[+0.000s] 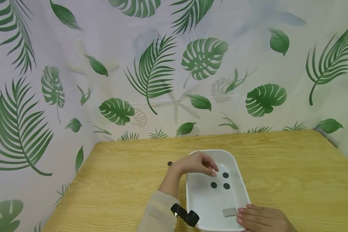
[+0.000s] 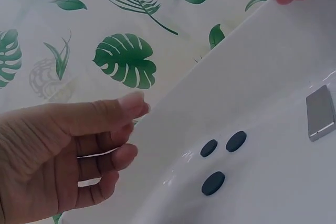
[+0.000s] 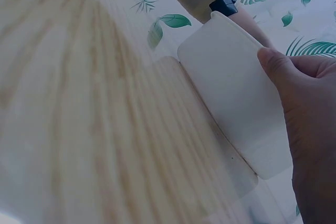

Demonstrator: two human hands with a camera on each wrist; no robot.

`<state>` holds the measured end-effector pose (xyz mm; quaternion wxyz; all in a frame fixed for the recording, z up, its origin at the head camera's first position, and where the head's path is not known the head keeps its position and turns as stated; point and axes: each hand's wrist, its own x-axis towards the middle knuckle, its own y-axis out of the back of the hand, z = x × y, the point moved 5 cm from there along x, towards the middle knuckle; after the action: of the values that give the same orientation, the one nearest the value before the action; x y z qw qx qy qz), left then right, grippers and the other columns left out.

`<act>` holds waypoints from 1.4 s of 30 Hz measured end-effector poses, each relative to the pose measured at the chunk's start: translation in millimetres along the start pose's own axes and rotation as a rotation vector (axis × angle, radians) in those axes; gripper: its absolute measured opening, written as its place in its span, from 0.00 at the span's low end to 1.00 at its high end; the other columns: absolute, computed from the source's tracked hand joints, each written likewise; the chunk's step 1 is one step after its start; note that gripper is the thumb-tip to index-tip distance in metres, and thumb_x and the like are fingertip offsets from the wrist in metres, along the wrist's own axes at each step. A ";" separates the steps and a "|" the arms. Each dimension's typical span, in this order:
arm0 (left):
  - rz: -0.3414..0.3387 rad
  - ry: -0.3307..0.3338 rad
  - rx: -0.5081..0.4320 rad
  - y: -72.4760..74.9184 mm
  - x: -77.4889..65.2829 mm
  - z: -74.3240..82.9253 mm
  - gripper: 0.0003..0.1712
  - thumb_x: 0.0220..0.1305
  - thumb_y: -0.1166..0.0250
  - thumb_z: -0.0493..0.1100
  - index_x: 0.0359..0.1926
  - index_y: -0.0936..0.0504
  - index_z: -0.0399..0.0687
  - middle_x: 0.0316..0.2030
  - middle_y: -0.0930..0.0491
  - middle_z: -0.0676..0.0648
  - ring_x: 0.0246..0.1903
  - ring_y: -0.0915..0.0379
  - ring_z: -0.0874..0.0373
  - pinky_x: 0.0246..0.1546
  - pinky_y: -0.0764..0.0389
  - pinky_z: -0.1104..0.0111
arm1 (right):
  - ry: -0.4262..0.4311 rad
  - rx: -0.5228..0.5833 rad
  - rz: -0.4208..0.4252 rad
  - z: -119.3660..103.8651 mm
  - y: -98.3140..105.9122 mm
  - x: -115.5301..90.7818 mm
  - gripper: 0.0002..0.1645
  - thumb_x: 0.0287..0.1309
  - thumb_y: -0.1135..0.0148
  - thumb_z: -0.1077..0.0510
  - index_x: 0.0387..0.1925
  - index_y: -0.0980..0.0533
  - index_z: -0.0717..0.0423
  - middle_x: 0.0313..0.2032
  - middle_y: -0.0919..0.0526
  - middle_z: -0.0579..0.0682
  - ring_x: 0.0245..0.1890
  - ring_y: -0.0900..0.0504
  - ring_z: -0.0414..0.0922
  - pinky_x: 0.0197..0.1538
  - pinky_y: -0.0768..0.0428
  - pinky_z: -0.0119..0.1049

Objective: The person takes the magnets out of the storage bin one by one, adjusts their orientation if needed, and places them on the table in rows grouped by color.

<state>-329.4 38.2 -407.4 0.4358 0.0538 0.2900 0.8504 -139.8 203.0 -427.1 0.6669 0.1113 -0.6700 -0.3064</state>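
Noting three black discs (image 1: 226,186) on the floor of a white tray (image 1: 204,199), set in a loose triangle on our side of the left fingertips. One lies to the right of those tips; the other two sit a little nearer to us. All three stand apart from each other.

Left hand (image 1: 198,163) reaches over the tray's far part. Fingers released, loosely bent, thumb near the index finger, all above the tray floor.

Right hand (image 1: 262,219) grasps the tray's near right wall: from that wrist we see the thumb against the outer side, and from above, the fingers laid over the rim. Just left of these fingertips a grey rectangular block (image 1: 229,212) lies flat in the tray; we cannot tell whether they touch it.

Left of the left fingers, just past the wrist, a fourth black disc (image 1: 169,163) lies outside on the wood-grain table (image 1: 127,180). Behind those fingers, along the forearm: black wrist camera (image 1: 192,218), beige sleeve (image 1: 158,212). Well beyond both hands' fingers hangs a leaf-print backdrop (image 1: 162,122), green fronds on white.
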 end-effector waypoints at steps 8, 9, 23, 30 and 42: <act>-0.041 -0.035 0.048 -11.6 10.9 -12.4 0.09 0.50 0.28 0.33 0.36 0.13 0.46 0.31 0.16 0.56 0.31 0.24 0.69 0.37 0.23 0.76 | 0.037 -0.006 0.021 -1.0 -2.2 0.0 0.18 0.61 0.39 0.53 0.41 0.18 0.66 0.38 0.14 0.56 0.43 0.15 0.46 0.59 0.31 0.31; -0.053 -0.030 0.050 -13.6 11.6 -13.8 0.10 0.50 0.29 0.32 0.35 0.13 0.46 0.31 0.15 0.56 0.31 0.25 0.69 0.36 0.24 0.77 | 0.042 0.002 0.019 -1.2 -2.5 -0.3 0.18 0.61 0.39 0.53 0.41 0.18 0.67 0.38 0.14 0.56 0.43 0.15 0.46 0.60 0.31 0.31; -0.085 0.085 0.188 -27.4 17.2 -20.2 0.13 0.49 0.32 0.27 0.30 0.13 0.49 0.26 0.18 0.57 0.27 0.29 0.66 0.32 0.27 0.77 | 0.092 0.006 0.044 -0.2 -3.0 -1.1 0.18 0.61 0.39 0.55 0.41 0.18 0.68 0.37 0.14 0.57 0.40 0.14 0.48 0.57 0.27 0.33; -0.118 0.100 0.288 -32.1 21.3 -20.7 0.15 0.48 0.33 0.24 0.30 0.13 0.49 0.24 0.19 0.57 0.26 0.29 0.67 0.30 0.27 0.77 | 0.103 -0.010 0.057 -1.8 0.8 4.9 0.18 0.62 0.40 0.54 0.40 0.18 0.67 0.34 0.14 0.57 0.39 0.14 0.47 0.60 0.30 0.32; -0.148 0.122 0.249 -33.5 23.0 -23.1 0.15 0.46 0.32 0.24 0.30 0.14 0.48 0.26 0.19 0.56 0.28 0.29 0.66 0.33 0.27 0.78 | 0.091 -0.040 0.059 -0.9 2.3 8.2 0.16 0.63 0.41 0.55 0.38 0.17 0.65 0.33 0.13 0.54 0.37 0.14 0.46 0.58 0.29 0.31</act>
<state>-327.6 60.8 -448.3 0.4690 0.0342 0.4223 0.7749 -139.1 200.0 -419.1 0.7076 0.0919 -0.6356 -0.2948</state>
